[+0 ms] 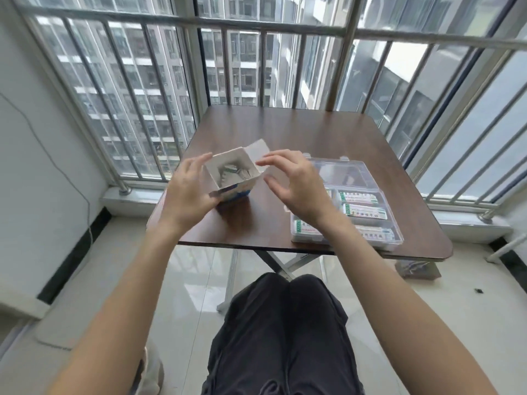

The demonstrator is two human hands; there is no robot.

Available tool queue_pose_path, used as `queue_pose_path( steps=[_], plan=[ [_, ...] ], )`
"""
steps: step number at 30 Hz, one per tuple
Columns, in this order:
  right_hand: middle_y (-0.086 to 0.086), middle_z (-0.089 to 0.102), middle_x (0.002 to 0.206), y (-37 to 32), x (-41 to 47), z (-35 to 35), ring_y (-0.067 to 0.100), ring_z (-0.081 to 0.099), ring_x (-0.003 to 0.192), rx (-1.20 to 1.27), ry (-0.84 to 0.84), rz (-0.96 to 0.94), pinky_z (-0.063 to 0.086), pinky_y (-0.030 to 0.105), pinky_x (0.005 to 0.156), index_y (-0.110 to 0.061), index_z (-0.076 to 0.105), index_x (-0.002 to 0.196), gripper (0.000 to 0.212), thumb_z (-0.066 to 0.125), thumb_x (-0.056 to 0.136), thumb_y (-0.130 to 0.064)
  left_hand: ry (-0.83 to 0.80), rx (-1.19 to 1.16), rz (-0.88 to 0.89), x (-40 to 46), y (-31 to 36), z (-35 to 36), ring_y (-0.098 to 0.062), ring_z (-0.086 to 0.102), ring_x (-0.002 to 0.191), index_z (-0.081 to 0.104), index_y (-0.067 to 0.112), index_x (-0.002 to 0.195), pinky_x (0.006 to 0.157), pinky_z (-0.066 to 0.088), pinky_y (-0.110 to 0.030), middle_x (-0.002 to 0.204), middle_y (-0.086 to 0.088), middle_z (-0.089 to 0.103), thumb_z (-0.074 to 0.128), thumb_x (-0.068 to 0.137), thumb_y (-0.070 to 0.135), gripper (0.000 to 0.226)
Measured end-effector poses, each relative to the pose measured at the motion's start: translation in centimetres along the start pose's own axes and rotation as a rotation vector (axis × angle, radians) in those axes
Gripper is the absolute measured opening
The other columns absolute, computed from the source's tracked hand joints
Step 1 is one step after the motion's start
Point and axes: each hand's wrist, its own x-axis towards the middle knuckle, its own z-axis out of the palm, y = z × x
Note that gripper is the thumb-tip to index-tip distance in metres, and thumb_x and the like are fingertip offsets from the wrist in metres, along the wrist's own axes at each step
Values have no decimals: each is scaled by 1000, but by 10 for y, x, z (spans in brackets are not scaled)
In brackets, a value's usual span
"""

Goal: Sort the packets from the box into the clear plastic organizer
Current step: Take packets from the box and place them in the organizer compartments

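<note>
Left hand (190, 195) grips open box (231, 178), tilted above desk (285, 132); packets dimly visible inside. Right hand (296, 185) hovers beside it, fingers loosely spread, empty. Organizer (368, 178) at right, lid up, several packets (360, 197) in compartments.

We see both bare forearms rising from the lower corners toward frame centre. Left hand (189, 195), centre-left, has its fingers curled round a box (232, 175), thumb near the lower edge, fingertips up top. Right hand (296, 186), just right of centre, hovers w/ fingers loosely spread & bent, holding nothing, palm facing left.
</note>
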Motion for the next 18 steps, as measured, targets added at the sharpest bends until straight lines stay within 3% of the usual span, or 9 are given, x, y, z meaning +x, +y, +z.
queue_pose_path(
  steps=[3,7,10,14,18],
  plan=[
    [6,66,100,-16,-6,4,23,61,90,32,165,-67,48,29,82,-10,69,100,19,60,84,-5,184,42,192,-16,-2,-1,-25,41,118,48,6,132,105,24,-16,125,-15,49,74,62,-4,75],
    [8,68,100,-34,-11,15,25,66,86,-40,147,-151,51,28,75,-5,69,101,19,59,85,-5,254,60,300,-25,0,-5,-28,41,119,43,10,133,107,27,-22,130,-10,43,68,62,-9,77],
    [15,67,108,-39,-9,24,32,65,94,-147,61,-189,56,37,77,-1,65,110,27,60,83,-7,277,60,345,-28,6,-7,-29,43,118,42,9,132,106,31,-27,129,-10,43,68,65,-8,74],
    [18,59,106,-48,0,27,37,57,90,-242,-126,-149,52,47,73,-4,55,123,38,55,85,-10,258,51,372,-30,16,-6,-29,44,117,42,11,132,106,33,-28,128,-11,44,68,65,-7,74],
    [20,55,119,-51,6,24,41,55,99,-231,-368,-5,45,42,80,-14,44,136,42,45,95,-18,222,33,379,-32,21,-1,-29,45,117,42,12,131,106,34,-28,127,-12,47,67,63,-9,75]
  ],
)
